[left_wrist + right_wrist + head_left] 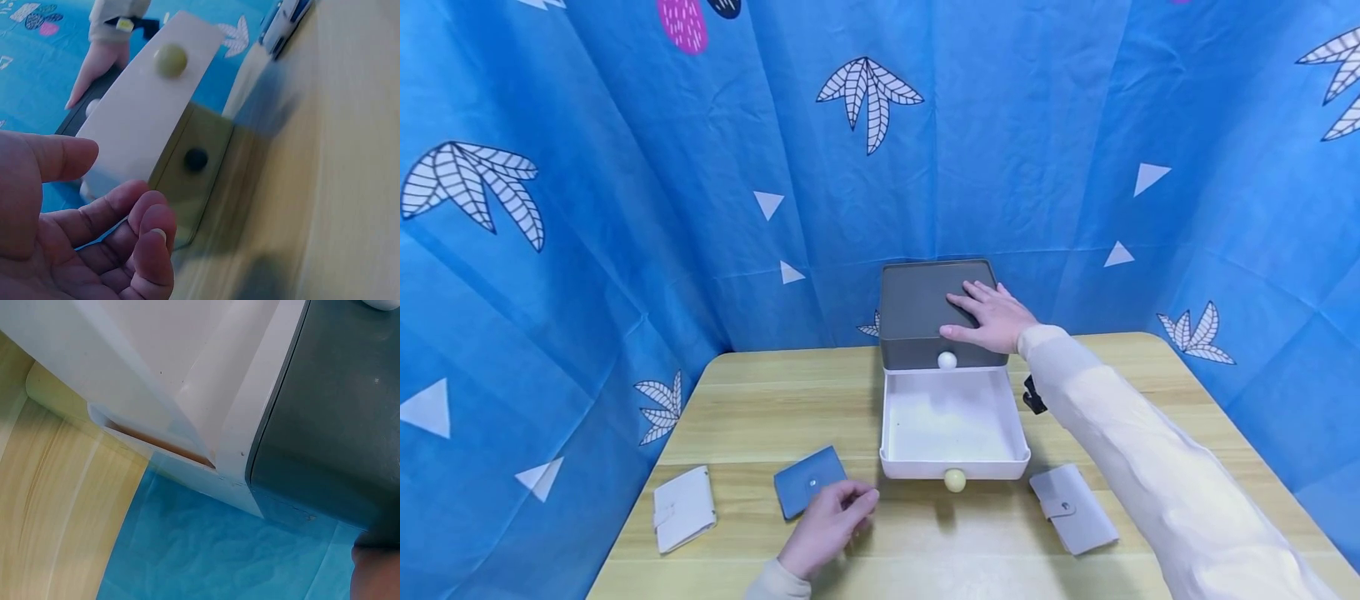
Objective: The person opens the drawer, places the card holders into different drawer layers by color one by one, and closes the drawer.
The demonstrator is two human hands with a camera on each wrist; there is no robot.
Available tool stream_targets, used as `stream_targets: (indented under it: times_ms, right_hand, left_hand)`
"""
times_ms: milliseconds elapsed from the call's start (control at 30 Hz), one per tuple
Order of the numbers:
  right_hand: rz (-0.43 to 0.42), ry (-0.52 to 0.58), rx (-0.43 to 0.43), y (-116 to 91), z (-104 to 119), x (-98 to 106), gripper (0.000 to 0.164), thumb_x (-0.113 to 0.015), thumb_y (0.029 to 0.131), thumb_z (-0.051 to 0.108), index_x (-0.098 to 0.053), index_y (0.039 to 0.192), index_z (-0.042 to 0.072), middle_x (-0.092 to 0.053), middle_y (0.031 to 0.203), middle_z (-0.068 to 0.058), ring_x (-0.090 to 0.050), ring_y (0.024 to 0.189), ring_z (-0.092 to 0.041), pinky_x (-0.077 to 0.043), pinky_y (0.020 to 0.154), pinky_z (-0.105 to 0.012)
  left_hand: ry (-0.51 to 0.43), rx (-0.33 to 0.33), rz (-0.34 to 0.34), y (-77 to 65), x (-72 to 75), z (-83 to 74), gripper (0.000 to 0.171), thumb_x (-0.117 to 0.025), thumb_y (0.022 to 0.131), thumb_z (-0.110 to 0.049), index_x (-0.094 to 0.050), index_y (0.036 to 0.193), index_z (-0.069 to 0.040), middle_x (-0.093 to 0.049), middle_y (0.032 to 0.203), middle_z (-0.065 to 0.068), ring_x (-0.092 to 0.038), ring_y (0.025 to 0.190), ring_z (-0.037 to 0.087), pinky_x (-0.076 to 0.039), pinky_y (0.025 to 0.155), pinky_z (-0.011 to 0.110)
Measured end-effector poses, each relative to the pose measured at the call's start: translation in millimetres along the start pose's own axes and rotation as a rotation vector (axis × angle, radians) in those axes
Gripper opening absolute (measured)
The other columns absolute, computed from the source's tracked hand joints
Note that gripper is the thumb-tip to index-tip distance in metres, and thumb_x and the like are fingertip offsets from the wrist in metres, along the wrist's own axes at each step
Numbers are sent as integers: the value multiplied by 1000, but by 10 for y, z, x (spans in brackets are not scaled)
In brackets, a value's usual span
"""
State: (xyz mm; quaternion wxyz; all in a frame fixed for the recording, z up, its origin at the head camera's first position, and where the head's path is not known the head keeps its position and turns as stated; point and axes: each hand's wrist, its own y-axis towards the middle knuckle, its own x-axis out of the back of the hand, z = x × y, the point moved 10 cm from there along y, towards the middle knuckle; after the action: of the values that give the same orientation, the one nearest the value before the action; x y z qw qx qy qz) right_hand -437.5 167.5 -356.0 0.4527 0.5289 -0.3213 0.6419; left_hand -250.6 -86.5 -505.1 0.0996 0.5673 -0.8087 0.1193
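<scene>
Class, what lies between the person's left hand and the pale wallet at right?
In the head view, only bare tabletop with some shadow lies between the left hand and pale wallet; the open white drawer is farther back.

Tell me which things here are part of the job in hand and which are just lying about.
Likely part of the job:
drawer unit, under the right hand
open white drawer
blue booklet, nearest the left hand

Apparently just lying about:
white booklet, touched by neither hand
pale grey booklet, likewise untouched
</scene>
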Motion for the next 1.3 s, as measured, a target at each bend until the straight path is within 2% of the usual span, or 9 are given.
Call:
stream_targets:
  times_ms: [167,233,367,467,600,700,833,1100,1300]
  right_hand:
    - [-3,1,1,-10,7,7,90,-37,83,81,-30,152,24,-17,159,-10,-9,147,-26,2,116,-49]
    - [-6,4,2,-10,8,6,89,-37,83,80,-31,152,24,-17,159,-11,-9,147,-27,2,116,-49]
    - [-8,3,-4,-13,0,2,90,-37,83,81,-31,152,24,-17,159,-10,-9,147,-27,2,116,-49]
    - [-4,-1,-7,-21,0,-4,90,-36,83,80,-30,152,23,-16,159,-12,-8,147,-28,2,116,-50]
    - [-1,1,1,-35,25,5,90,-37,84,79,-30,152,21,-17,159,-14,-9,146,-29,2,116,-50]
    - [-2,1,2,-43,41,15,89,-38,84,79,-30,152,21,-17,159,-13,-9,147,-29,3,116,-50]
    - [2,-1,-2,-45,40,11,89,-37,84,79,-29,153,22,-16,159,-13,-8,147,-28,3,116,-49]
    - [4,0,-1,-41,35,4,89,-38,84,78,-30,152,21,-16,159,-13,-9,147,-28,3,116,-49]
    - [-1,-5,-2,-19,22,5,90,-37,83,80,-30,152,22,-17,159,-12,-9,147,-28,3,116,-49]
  left_hand:
    - [63,-16,-42,-21,273,4,38,-60,96,-29,-63,110,6,-63,89,15,-61,74,24,-51,62,27]
    - [126,-31,-74,-16,392,-1,37,-60,95,-30,-64,108,4,-64,90,13,-62,74,23,-51,64,26]
    - [285,-45,-183,-4,670,-20,28,-63,94,-29,-68,104,-3,-65,87,2,-60,75,15,-49,66,24]
    - [379,-33,-251,2,851,-5,24,-66,92,-27,-69,105,-6,-63,84,-6,-58,77,10,-47,69,24]
    - [492,-32,-286,11,1000,31,29,-68,90,-28,-68,111,-7,-65,94,-3,-60,88,13,-49,77,33]
    - [591,-48,-274,31,1047,51,40,-70,88,-31,-65,119,-7,-65,111,5,-61,103,22,-48,88,43]
    - [675,-66,-202,98,1031,103,57,-74,85,-37,-58,132,-8,-60,124,11,-56,114,31,-45,95,50]
    - [819,-64,-72,246,967,324,90,-78,70,-57,-45,145,-19,-46,139,21,-48,121,41,-44,92,56]
    - [848,-71,-9,286,907,396,95,-78,67,-62,-43,146,-23,-45,140,21,-50,118,39,-45,89,55]
